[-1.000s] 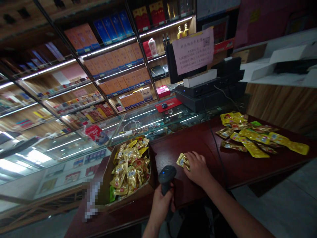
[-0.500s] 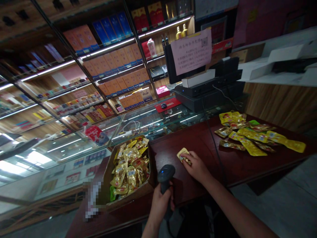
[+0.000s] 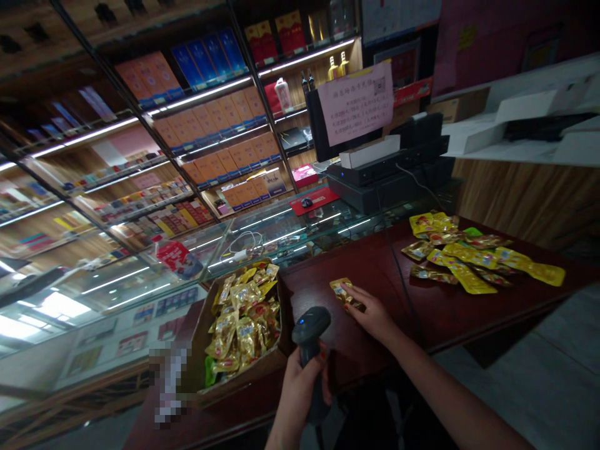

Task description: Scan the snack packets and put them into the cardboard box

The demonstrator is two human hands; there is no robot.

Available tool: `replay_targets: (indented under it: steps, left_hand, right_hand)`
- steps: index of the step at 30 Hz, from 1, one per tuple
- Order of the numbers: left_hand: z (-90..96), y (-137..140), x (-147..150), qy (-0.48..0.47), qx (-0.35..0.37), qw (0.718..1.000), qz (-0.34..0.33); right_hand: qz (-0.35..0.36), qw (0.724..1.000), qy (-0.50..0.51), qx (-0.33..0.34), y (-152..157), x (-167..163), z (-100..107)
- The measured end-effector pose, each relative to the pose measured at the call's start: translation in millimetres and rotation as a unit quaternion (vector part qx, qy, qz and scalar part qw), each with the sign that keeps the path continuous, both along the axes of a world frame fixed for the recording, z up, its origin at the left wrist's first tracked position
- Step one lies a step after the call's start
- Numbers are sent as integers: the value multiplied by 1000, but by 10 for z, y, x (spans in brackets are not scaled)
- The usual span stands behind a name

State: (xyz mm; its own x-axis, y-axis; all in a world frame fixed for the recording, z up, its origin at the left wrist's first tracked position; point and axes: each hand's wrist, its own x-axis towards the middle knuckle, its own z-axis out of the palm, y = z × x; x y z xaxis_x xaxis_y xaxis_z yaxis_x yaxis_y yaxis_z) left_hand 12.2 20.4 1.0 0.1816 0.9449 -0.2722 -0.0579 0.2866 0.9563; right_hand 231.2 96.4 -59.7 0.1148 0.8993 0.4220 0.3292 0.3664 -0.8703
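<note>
My left hand (image 3: 304,381) is wrapped round the handle of a dark barcode scanner (image 3: 312,325), its head tilted up with a small blue light. On the dark red table (image 3: 319,275), my right hand (image 3: 371,312) grips a small gold snack packet (image 3: 341,290), fingers over its right side and partly hiding it. Left of the scanner stands an open cardboard box (image 3: 248,375) full of gold snack packets (image 3: 246,331). A spread pile of yellow and gold packets (image 3: 469,262) lies at the table's right end.
Behind the table runs a glass counter (image 3: 262,250) with a red mouse pad (image 3: 319,201) and a monitor (image 3: 314,128) bearing a pink sheet (image 3: 359,106). A red bottle (image 3: 175,257) lies on the glass at left. A dark cable (image 3: 398,269) crosses the table.
The view has shifted slightly. Both hands keep their holds, the left on the scanner and the right on the packet, which has turned a little on the table.
</note>
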Motion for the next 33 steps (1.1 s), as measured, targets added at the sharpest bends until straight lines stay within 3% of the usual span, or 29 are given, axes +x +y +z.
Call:
replay_targets:
  steps: [33]
  left_hand:
    - [84, -23, 13, -7, 5, 1000, -8]
  right_hand:
    - [10, 1000, 10, 6, -24, -22, 62]
